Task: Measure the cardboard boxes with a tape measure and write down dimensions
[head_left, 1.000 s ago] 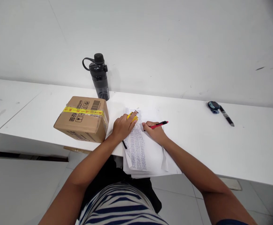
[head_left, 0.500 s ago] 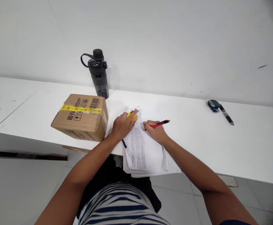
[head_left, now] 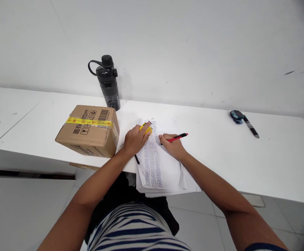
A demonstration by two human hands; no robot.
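Note:
My left hand (head_left: pixel 135 140) is closed over a small yellow object (head_left: pixel 146 129) with black marks that looks like a tape measure, resting on the upper part of a stack of paper sheets (head_left: pixel 170 174). Columns of dense blue handwriting run down the left side of the top sheet. In my right hand (head_left: pixel 174 146) a red pen (head_left: pixel 175 138) with a black clip is gripped, its tip hidden by the fingers near the writing. A thin black item (head_left: pixel 137 159) pokes out under my left wrist; what it is, I cannot tell.
Left of the papers is a taped cardboard box (head_left: pixel 89 130), with a dark water bottle (head_left: pixel 108 83) behind it against the wall. Farther right on the white table (head_left: pixel 220 157) lie a dark blue-green device (head_left: pixel 237 116) and a black marker (head_left: pixel 251 127).
The whole view has shifted slightly, so everything appears a little farther left. Both hands keep their grips, with hardly any movement over the paper.

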